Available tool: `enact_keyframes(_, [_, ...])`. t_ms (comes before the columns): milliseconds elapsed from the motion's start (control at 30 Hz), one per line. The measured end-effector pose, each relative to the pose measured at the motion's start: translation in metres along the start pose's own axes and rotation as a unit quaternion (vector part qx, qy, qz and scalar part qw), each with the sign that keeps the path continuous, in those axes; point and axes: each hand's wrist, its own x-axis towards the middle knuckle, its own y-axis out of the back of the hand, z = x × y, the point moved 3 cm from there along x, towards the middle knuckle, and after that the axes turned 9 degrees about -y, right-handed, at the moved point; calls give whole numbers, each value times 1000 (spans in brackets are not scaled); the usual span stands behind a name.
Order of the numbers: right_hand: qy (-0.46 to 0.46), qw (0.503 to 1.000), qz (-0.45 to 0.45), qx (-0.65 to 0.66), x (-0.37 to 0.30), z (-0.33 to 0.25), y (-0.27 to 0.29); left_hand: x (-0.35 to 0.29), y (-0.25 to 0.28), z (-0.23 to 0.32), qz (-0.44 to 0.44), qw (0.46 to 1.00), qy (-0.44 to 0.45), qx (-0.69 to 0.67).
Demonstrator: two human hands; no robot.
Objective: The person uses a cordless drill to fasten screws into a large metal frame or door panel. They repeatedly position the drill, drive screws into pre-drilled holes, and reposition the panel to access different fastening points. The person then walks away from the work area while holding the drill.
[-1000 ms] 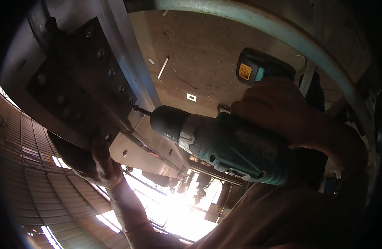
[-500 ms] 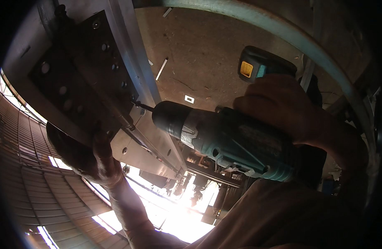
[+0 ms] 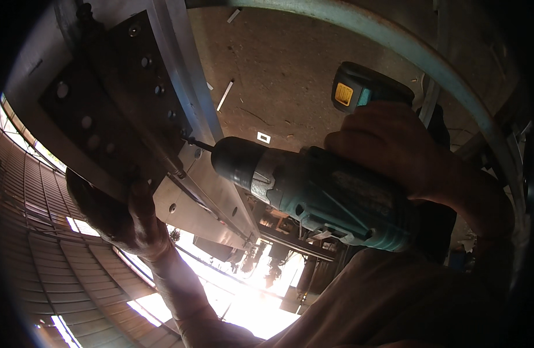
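My right hand (image 3: 389, 151) is wrapped around the handle of a teal and black cordless drill (image 3: 336, 200). The drill lies almost level, its chuck pointing left. Its dark bit (image 3: 203, 145) meets the lower right edge of a dark metal hinge (image 3: 119, 87), close to a hole there. Round holes and fasteners run along both leaves of the hinge, with a barrel between them. My left hand (image 3: 133, 223) grips the hinge's lower end, thumb on its face and fingers mostly hidden behind. Beneath the hinge is a pale metal panel (image 3: 212, 182).
A curved metal tube (image 3: 389, 35) arches across the upper right. A bluish metal profile (image 3: 189, 75) runs beside the hinge. On the brown floor (image 3: 290, 69) lie pale strips and a small white square (image 3: 263, 138). Corrugated sheeting (image 3: 41, 249) and bright openings fill the lower left.
The drill has shifted very slightly up and left, its bit still at the hinge edge. Both hands keep their hold.
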Motion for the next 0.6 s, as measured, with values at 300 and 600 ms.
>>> enact_keyframes(300, [4,1000,-14,-17,-2,1,-4,-2,2,0,6,1000,3,-4])
enact_keyframes(600, [8,1000,-2,-2,-2,1,-4,0,-1,1,8,1000,13,-16])
